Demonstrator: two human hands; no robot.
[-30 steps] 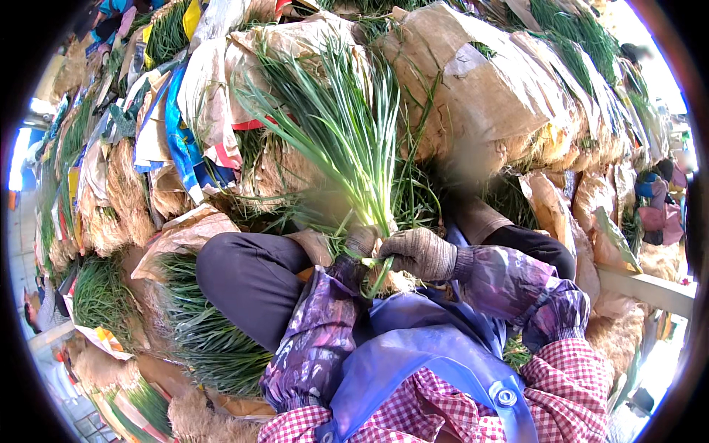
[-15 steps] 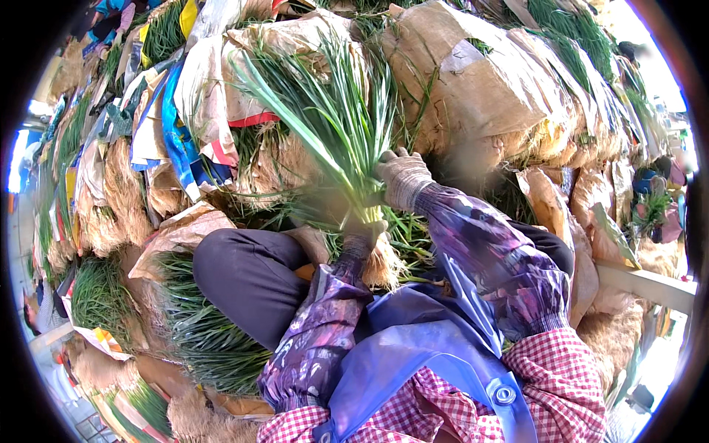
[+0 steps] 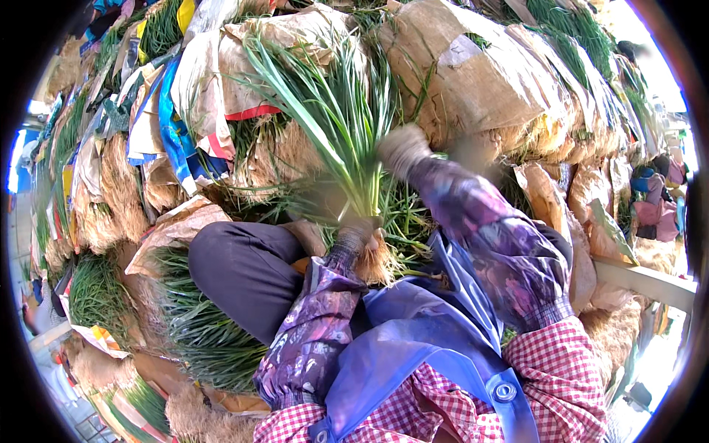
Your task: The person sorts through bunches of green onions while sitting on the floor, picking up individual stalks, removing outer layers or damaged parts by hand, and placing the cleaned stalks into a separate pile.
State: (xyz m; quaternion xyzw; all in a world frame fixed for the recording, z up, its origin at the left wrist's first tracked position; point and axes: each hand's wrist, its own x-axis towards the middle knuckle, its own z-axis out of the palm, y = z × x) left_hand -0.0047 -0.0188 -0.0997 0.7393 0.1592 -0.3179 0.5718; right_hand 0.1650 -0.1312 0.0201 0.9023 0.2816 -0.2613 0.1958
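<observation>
A bunch of leek-like greens (image 3: 336, 125) stands upright in front of me, with long flat leaves fanning upward and pale, shaggy roots (image 3: 375, 260) at the bottom. My left hand (image 3: 356, 232), in a dirty glove, is closed around its lower stalks, just above the roots. Motion smears my right hand (image 3: 403, 150), gloved in pale grey, at the right side of the leaves. Its fingers cannot be made out, nor whether it touches the leaves. More loose green stalks (image 3: 405, 235) lie below and to the right of the bunch, in front of my blue apron (image 3: 417, 325).
Large bundles of the same greens, wrapped in brown sacking (image 3: 473, 88), are stacked ahead with roots hanging out. Another leafy pile (image 3: 203, 325) lies by my bent left knee (image 3: 240, 277). A pale rail (image 3: 642, 284) runs at the right. Part of a person in pink (image 3: 657, 210) shows far right.
My right hand has risen slightly along the leaves and is now blurred. The left hand still grips the bunch, which has shifted very little.
</observation>
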